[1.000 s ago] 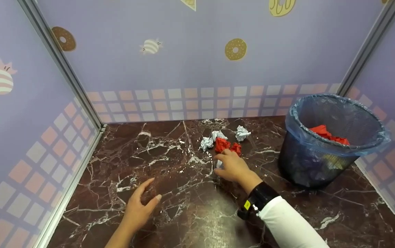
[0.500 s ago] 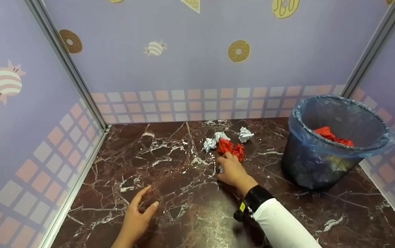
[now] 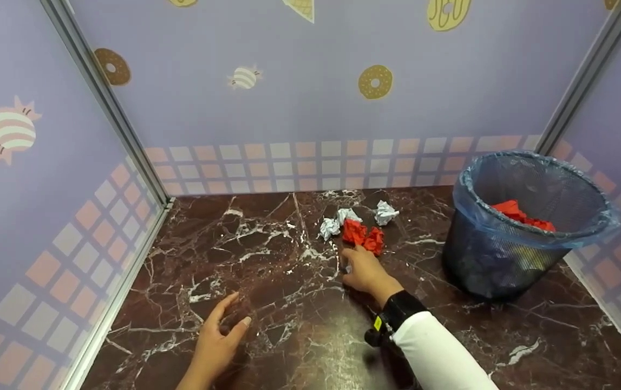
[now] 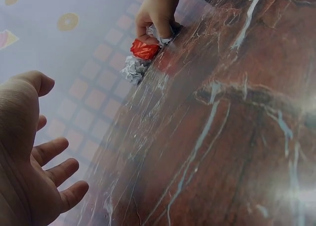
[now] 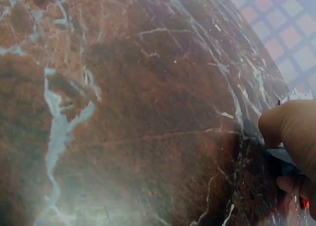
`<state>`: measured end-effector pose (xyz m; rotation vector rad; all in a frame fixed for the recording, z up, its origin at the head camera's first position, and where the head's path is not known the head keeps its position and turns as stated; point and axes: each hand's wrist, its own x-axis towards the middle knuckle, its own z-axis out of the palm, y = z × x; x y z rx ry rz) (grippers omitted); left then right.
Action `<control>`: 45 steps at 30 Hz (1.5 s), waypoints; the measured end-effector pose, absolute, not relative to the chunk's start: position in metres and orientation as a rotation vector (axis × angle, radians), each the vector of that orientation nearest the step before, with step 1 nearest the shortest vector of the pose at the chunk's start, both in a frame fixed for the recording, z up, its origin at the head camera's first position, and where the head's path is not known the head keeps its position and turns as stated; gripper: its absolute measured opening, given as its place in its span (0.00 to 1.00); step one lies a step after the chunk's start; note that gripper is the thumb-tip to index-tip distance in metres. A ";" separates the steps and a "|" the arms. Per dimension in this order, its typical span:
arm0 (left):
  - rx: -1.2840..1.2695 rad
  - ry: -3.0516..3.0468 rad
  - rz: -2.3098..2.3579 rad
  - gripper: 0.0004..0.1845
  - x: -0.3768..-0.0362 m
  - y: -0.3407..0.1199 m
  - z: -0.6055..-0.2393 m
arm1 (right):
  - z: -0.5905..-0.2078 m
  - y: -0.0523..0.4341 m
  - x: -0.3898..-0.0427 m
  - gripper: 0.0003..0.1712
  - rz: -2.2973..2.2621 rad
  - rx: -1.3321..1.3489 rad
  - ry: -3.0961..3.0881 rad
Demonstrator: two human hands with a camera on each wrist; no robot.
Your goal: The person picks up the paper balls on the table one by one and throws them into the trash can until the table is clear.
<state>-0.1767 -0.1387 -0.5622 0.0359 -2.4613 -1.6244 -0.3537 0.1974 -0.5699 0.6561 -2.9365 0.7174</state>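
Note:
In the head view my right hand (image 3: 367, 275) is low over the dark marbled table (image 3: 267, 281). Its thumb and fingers pinch a crumpled white paper ball (image 4: 162, 36), mostly hidden by the hand and best seen in the left wrist view. Just beyond the fingertips lie two crumpled red paper balls, one on the left (image 3: 354, 232) and one on the right (image 3: 373, 241). Behind them sit white paper balls at left (image 3: 329, 228), middle (image 3: 348, 215) and right (image 3: 385, 213). My left hand (image 3: 216, 340) holds nothing, its fingers loosely spread above the table.
On the right stands a black mesh bin (image 3: 483, 265) with a blue plastic liner (image 3: 537, 236). Red paper (image 3: 511, 210) shows inside it. Purple patterned panels (image 3: 299, 103) enclose the back and both sides. White specks are scattered on the tabletop near the paper balls.
The right hand's fingers have closed around the white paper ball, and the hand has drawn back slightly from the red balls. The left hand stays nearly still; the view has shifted slightly.

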 end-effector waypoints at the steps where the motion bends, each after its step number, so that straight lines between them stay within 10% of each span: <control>1: 0.039 -2.468 -1.620 0.30 -0.177 -0.139 -0.562 | -0.570 0.197 -0.354 0.17 0.715 0.662 -2.931; 29: -0.024 -2.501 -1.488 0.33 -0.181 -0.115 -0.551 | -0.558 0.207 -0.358 0.15 0.652 1.030 -2.877; 45: -0.236 -2.565 -1.484 0.38 -0.193 -0.041 -0.506 | -0.426 0.236 -0.354 0.14 0.670 1.107 -2.829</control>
